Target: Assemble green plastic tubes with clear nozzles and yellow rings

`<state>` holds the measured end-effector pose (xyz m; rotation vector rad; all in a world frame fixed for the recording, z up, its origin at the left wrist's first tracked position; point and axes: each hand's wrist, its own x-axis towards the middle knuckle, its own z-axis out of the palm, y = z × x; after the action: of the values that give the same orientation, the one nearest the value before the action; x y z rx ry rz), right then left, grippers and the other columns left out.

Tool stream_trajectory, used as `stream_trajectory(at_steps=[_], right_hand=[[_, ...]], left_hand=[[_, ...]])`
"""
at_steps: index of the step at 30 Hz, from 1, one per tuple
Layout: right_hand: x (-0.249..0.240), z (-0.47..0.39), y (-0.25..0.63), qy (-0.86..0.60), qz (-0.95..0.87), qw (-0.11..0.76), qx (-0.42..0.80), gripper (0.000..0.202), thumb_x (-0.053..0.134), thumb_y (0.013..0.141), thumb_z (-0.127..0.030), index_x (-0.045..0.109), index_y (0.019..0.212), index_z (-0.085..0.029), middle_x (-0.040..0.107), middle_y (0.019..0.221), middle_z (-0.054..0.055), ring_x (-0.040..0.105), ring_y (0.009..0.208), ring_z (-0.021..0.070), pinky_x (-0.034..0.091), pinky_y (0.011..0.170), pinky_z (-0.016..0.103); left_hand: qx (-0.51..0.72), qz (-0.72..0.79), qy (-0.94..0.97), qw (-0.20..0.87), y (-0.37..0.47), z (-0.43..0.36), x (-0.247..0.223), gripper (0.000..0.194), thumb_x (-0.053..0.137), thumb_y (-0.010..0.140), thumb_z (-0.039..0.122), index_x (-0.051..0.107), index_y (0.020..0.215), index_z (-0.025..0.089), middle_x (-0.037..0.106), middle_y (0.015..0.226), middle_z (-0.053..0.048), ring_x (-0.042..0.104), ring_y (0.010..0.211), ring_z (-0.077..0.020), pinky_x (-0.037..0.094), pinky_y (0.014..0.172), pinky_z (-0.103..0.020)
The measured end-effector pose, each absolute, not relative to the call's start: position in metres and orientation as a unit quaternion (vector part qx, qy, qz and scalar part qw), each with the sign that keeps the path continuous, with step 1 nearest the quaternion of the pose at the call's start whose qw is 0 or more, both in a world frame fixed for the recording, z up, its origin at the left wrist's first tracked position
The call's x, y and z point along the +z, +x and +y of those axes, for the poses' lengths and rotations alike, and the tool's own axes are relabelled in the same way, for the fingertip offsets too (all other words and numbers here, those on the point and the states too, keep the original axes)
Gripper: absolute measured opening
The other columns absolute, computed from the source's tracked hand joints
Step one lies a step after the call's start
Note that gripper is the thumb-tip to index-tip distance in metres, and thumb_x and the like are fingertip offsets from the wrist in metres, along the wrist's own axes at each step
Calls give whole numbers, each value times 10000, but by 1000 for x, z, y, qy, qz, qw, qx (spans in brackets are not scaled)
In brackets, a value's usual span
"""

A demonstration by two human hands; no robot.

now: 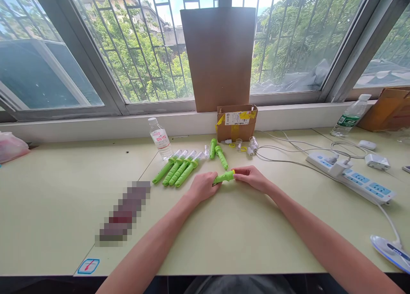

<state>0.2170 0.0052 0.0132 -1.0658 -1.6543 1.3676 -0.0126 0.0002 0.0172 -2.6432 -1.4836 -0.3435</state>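
Observation:
My left hand is wrapped round the lower end of a green tube, which lies nearly level above the table. At the tube's other end, the fingers of my right hand pinch a yellow ring. Several green tubes with clear tops lie side by side to the left of my hands. Just beyond my hands are two green pieces without clear tops. Small clear caps and another yellow ring lie near the box.
A water bottle stands behind the tubes. An open cardboard box is at the windowsill. Cables, a white power strip and another bottle are at the right. A blurred dark object lies at the left.

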Motion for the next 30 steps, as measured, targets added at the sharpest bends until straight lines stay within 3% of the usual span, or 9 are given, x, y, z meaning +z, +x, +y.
stream_trajectory(at_steps=[11,17,24,30], right_hand=[[16,4,214,-432,-648,357,516,471,545,803,-520,673,1102,-179,666,858,48,563,766,159,423,648,257],[15,4,215,-437,-652,336,521,500,555,809,-518,630,1168,-178,582,605,-7,516,568,116,367,493,220],[10,4,211,-434,-605,380,549,495,570,805,-516,618,1174,-189,642,794,36,582,609,118,414,480,211],[9,4,209,-443,-612,372,539,503,547,818,-525,625,1166,-170,634,699,28,589,584,124,421,477,212]], left_hand=[[-131,-482,-865,52,-10,1,15,201,465,850,372,538,771,203,637,764,-21,588,675,-173,276,539,-273],[-133,-489,-860,58,-10,0,15,197,473,846,368,535,763,201,636,766,-23,586,674,-172,273,536,-274],[-130,-496,-857,45,-8,-1,17,194,465,856,358,550,785,198,636,778,-28,592,689,-174,294,544,-275],[-120,-503,-855,39,-7,-3,19,194,476,853,366,564,801,200,638,799,-37,603,731,-187,324,569,-277]])
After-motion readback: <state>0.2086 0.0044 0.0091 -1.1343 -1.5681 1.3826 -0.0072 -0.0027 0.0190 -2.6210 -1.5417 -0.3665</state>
